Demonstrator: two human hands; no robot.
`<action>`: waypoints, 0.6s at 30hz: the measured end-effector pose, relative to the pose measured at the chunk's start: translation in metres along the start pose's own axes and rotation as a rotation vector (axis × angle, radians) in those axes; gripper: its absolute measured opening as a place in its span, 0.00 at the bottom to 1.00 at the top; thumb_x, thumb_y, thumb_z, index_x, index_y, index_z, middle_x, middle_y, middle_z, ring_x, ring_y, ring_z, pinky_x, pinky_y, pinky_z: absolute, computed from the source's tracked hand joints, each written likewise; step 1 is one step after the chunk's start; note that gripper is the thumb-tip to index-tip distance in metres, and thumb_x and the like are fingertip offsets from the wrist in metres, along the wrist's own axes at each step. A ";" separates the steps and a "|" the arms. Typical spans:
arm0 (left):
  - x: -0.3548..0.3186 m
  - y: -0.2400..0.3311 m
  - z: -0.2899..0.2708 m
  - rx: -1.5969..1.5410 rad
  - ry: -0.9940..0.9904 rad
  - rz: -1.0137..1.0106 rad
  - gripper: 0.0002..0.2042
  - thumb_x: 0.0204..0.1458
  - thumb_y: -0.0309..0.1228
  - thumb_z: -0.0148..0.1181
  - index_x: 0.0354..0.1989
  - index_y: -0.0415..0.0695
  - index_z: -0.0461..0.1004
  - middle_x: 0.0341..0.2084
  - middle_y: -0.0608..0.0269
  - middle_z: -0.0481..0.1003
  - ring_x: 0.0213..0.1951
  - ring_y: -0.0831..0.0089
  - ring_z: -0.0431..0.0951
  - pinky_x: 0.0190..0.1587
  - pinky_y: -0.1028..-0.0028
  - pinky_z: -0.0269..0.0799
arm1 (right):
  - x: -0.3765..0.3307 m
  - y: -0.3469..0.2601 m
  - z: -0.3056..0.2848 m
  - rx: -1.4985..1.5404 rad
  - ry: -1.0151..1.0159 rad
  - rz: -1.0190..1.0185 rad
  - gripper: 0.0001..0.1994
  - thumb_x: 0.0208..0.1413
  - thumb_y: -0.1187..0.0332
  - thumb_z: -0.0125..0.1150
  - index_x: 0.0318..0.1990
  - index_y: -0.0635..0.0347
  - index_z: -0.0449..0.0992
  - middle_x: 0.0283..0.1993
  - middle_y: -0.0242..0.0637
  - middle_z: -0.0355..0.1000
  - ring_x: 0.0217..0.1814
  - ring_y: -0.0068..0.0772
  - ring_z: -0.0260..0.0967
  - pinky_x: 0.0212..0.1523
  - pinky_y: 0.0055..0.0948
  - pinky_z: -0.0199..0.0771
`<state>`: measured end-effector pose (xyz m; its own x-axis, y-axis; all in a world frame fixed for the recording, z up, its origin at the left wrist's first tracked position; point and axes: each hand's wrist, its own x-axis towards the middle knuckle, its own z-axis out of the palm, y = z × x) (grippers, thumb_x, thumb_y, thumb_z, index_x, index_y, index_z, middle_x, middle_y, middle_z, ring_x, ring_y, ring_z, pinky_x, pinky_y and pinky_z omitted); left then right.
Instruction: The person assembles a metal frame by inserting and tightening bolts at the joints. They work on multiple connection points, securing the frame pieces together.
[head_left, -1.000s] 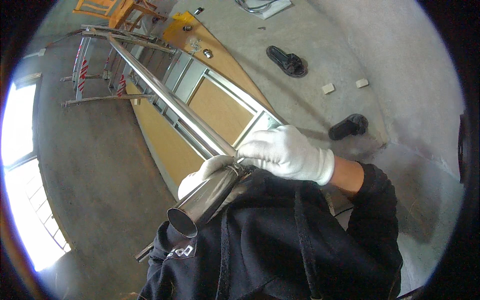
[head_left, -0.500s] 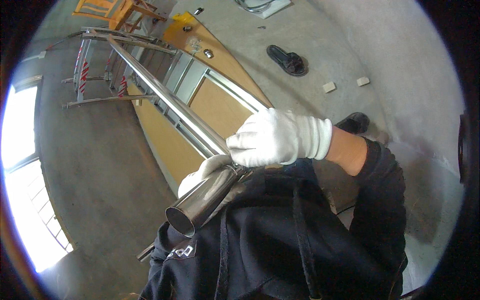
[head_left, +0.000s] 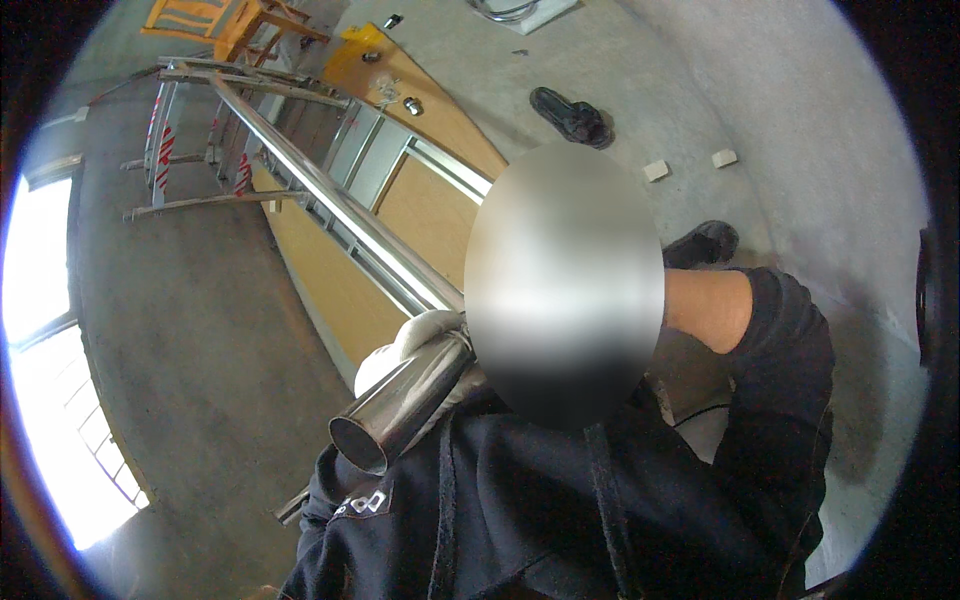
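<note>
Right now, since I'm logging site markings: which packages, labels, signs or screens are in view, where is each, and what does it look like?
Warning stripes: red and white slanted bands on the legs of the metal stand, upper left.
Printed mark: small white print on the dark garment, bottom centre, below the open end of the steel tube that the gloved left hand holds.
No packages or screens in view.

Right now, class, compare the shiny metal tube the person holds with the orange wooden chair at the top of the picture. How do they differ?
The metal tube is silvery and mirror-bright; the wooden chair is matt orange. The tube is one long round pipe with an open end near the person, gripped by a white-gloved left hand; the chair is a frame of slats and legs, standing untouched on the floor. The tube runs slanting away; the chair sits far off.
</note>
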<state>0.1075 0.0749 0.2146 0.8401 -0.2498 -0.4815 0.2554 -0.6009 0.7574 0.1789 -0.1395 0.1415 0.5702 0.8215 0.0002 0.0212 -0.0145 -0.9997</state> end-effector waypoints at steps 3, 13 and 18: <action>0.003 0.014 0.004 0.219 0.109 0.132 0.17 0.53 0.30 0.67 0.47 0.35 0.75 0.34 0.57 0.81 0.37 0.71 0.83 0.40 0.77 0.78 | -0.009 -0.017 0.007 0.579 0.031 0.391 0.15 0.62 0.60 0.53 0.36 0.66 0.75 0.23 0.39 0.73 0.17 0.28 0.71 0.19 0.28 0.72; 0.004 0.007 0.001 0.111 0.069 0.182 0.29 0.46 0.44 0.74 0.52 0.40 0.71 0.37 0.58 0.81 0.40 0.67 0.83 0.43 0.74 0.76 | -0.028 -0.019 0.007 0.296 0.383 0.065 0.10 0.65 0.65 0.53 0.41 0.62 0.74 0.29 0.38 0.74 0.22 0.30 0.73 0.24 0.27 0.72; -0.001 0.013 -0.003 0.040 0.053 0.110 0.30 0.45 0.46 0.74 0.52 0.40 0.72 0.36 0.59 0.81 0.39 0.68 0.82 0.42 0.74 0.76 | -0.026 0.016 0.021 -0.408 0.489 -0.308 0.08 0.60 0.64 0.57 0.44 0.52 0.75 0.29 0.38 0.70 0.29 0.42 0.74 0.27 0.39 0.72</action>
<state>0.1117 0.0689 0.2261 0.8864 -0.2759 -0.3718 0.1421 -0.6022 0.7856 0.1469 -0.1487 0.1249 0.7902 0.4737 0.3888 0.4927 -0.1137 -0.8627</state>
